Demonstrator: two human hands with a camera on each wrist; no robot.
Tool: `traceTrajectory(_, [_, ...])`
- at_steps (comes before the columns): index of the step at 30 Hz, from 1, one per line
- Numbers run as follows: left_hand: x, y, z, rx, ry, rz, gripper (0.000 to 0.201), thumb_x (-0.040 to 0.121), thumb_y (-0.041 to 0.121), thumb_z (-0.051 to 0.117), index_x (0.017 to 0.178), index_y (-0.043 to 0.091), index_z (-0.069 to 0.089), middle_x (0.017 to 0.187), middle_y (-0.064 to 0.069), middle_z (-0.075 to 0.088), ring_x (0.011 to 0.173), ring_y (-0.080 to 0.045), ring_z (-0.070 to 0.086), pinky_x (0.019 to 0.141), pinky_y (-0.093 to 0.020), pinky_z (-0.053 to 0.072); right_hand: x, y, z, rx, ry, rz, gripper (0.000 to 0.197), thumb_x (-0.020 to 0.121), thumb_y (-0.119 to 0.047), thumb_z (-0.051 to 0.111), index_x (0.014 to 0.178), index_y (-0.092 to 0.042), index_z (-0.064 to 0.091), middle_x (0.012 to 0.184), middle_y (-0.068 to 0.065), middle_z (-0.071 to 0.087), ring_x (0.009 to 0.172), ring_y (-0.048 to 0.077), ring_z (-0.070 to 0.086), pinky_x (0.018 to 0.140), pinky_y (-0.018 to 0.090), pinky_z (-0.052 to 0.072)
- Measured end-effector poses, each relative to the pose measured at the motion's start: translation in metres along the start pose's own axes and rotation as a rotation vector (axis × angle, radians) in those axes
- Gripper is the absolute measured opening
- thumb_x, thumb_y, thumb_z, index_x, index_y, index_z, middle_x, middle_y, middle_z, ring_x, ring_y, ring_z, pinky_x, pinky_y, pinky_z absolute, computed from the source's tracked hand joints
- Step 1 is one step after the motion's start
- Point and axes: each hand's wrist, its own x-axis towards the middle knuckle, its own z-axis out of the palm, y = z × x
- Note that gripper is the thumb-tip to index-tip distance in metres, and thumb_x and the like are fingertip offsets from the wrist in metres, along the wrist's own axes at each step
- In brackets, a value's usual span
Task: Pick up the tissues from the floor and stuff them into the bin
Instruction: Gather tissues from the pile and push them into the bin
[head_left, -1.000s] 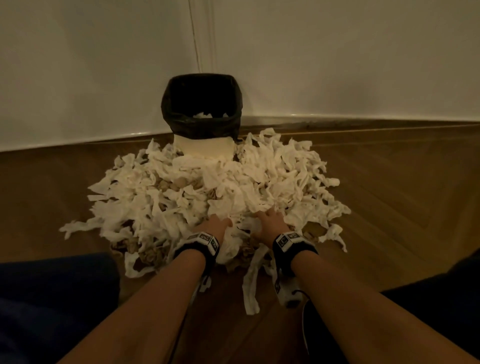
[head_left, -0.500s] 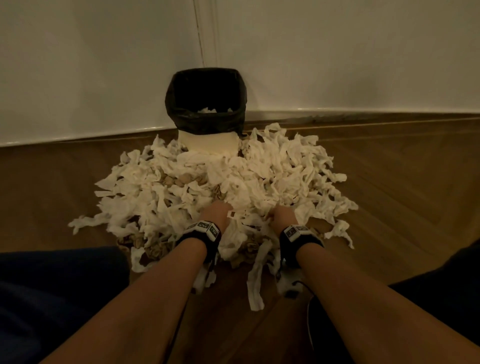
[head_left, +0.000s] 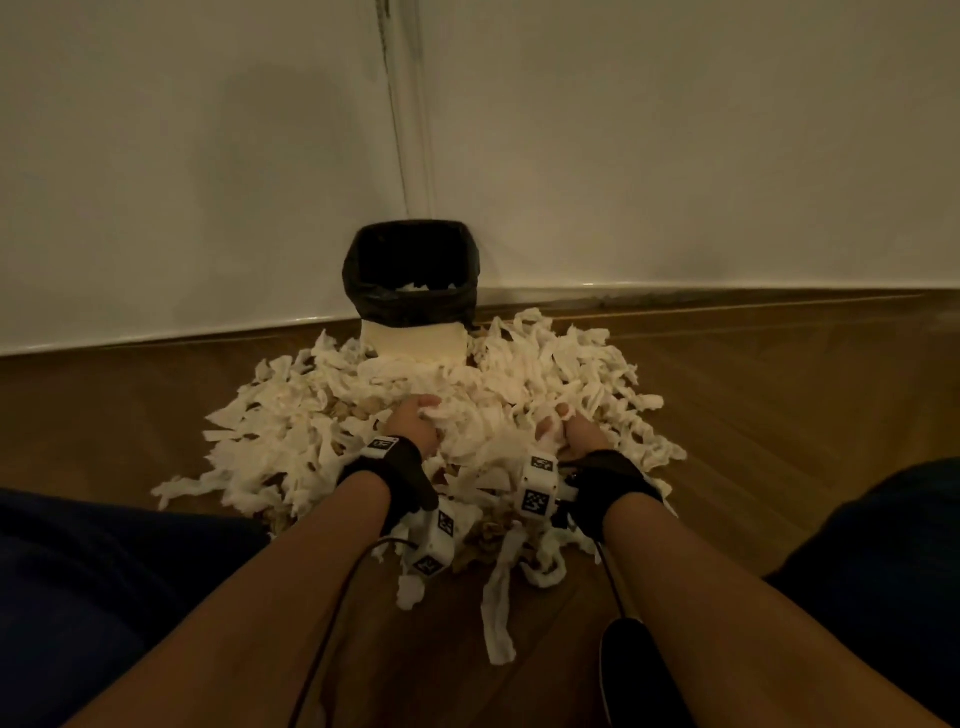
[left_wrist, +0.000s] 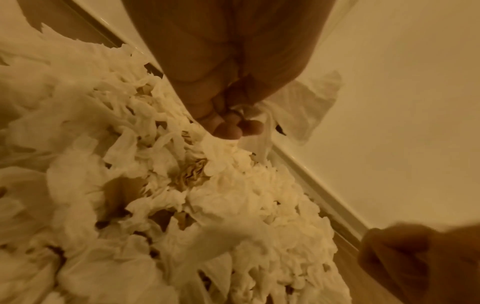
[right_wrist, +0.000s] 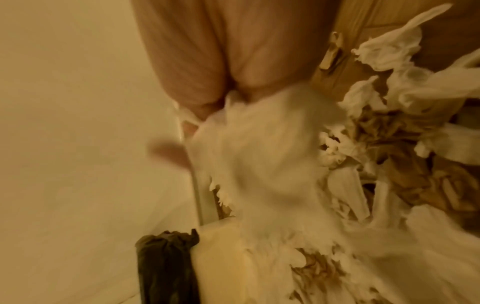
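**Op:** White tissues (head_left: 498, 410) mostly on the floor (head_left: 779, 415), heaped right up against the bin (head_left: 413, 340). Only a few scraps visible inside the black liner (head_left: 363, 280).

**Eng:** Hands?

**Op:** Left hand (head_left: 413, 423) fingers curled, clamped on a wad at the pile's middle. Right hand (head_left: 563, 431) buried in tissue, fingers wrapped round a clump; wrist view is blurred but shows paper bunched in the grip.

**Eng:** Progress?

**Op:** Early, I'd judge. Both handfuls gripped, not yet over the bin. Nearly the whole pile left, plus brown crumpled paper (head_left: 488, 535) mixed underneath.
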Motion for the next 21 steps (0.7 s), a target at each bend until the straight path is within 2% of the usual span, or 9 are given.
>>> traceTrajectory(1, [-0.001,0.004,-0.001,0.026,0.006,0.006,0.046,0.089,-0.007,0.040,0.129,0.013,0.046,0.111,-0.010,0.051,0.091,-0.027,0.056,0.077,-0.031,0.048,-0.001,-0.001,-0.001,0.132,-0.028,0.017,0.031,0.101,-0.014,0.028,0.073,-0.017,0.040,0.070,-0.001,0.037,0.050,0.011,0.044,0.026,0.015,0.034])
traceTrajectory(3, [-0.003,0.011,-0.003,0.009,0.028,0.016,0.049,0.088,-0.007,0.042,0.133,0.011,0.040,0.099,-0.007,0.050,0.085,-0.022,0.052,0.076,-0.029,0.044,-0.008,-0.006,0.002,0.397,-0.130,0.101,0.033,0.096,-0.012,0.023,0.066,-0.016,0.033,0.058,0.000,0.027,0.031,0.012,0.025,0.029,0.012,0.014])
traceTrajectory(5, [-0.006,0.016,-0.006,-0.060,0.035,0.018,0.045,0.089,-0.002,0.044,0.132,0.009,0.039,0.099,-0.011,0.053,0.089,-0.026,0.053,0.079,-0.032,0.045,-0.016,-0.010,0.005,0.454,-0.227,0.100,0.027,0.088,-0.016,0.025,0.061,-0.016,0.026,0.051,-0.001,0.016,0.039,0.010,0.008,0.041,0.011,0.007])
traceTrajectory(7, [-0.009,0.019,-0.009,-0.086,0.040,0.043,0.031,0.091,0.008,0.049,0.122,0.007,0.045,0.102,-0.013,0.057,0.093,-0.029,0.054,0.081,-0.033,0.047,-0.022,-0.014,0.011,0.442,-0.282,0.083,0.042,0.094,-0.034,0.028,0.056,-0.015,0.028,0.056,-0.002,0.009,0.044,0.010,0.005,0.049,0.011,0.007])
traceTrajectory(9, [-0.013,0.024,-0.015,-0.075,0.051,0.082,0.023,0.094,0.021,0.051,0.109,0.005,0.053,0.102,-0.014,0.060,0.100,-0.031,0.056,0.082,-0.034,0.050,-0.028,-0.019,0.019,0.366,-0.248,0.043,0.046,0.098,-0.040,0.031,0.059,-0.015,0.032,0.045,-0.003,0.013,0.033,0.010,0.010,0.045,0.010,0.009])
traceTrajectory(11, [-0.014,0.029,-0.021,-0.011,0.078,0.079,0.037,0.098,0.029,0.042,0.120,0.001,0.050,0.116,-0.020,0.058,0.109,-0.035,0.055,0.092,-0.044,0.048,-0.033,-0.025,0.031,0.290,-0.199,-0.016,0.040,0.102,-0.034,0.029,0.066,-0.017,0.029,0.038,-0.005,0.021,0.027,0.009,0.016,0.035,0.008,0.012])
traceTrajectory(13, [-0.013,0.035,-0.029,-0.027,0.120,0.118,0.035,0.100,0.020,0.035,0.127,-0.001,0.046,0.126,-0.025,0.052,0.113,-0.039,0.053,0.097,-0.050,0.044,-0.038,-0.034,0.044,0.247,-0.198,-0.073,0.037,0.103,-0.034,0.024,0.071,-0.017,0.032,0.041,-0.005,0.023,0.026,0.007,0.017,0.032,0.008,0.014])
traceTrajectory(17, [-0.013,0.057,-0.052,-0.165,0.237,0.269,0.040,0.098,0.004,0.031,0.137,0.010,0.035,0.134,-0.017,0.044,0.119,-0.035,0.047,0.102,-0.040,0.041,-0.046,-0.063,0.075,0.176,-0.157,-0.191,0.027,0.101,-0.025,0.030,0.080,-0.013,0.043,0.057,0.000,0.026,0.029,0.008,0.023,0.031,0.013,0.017])
traceTrajectory(21, [-0.005,0.084,-0.078,-0.179,0.373,0.315,0.035,0.097,0.008,0.040,0.132,0.009,0.038,0.131,-0.018,0.049,0.116,-0.034,0.050,0.097,-0.039,0.044,-0.052,-0.100,0.099,0.046,-0.184,-0.290,0.045,0.099,-0.049,0.026,0.076,-0.013,0.041,0.059,0.005,0.037,0.033,0.010,0.029,0.032,0.013,0.021])
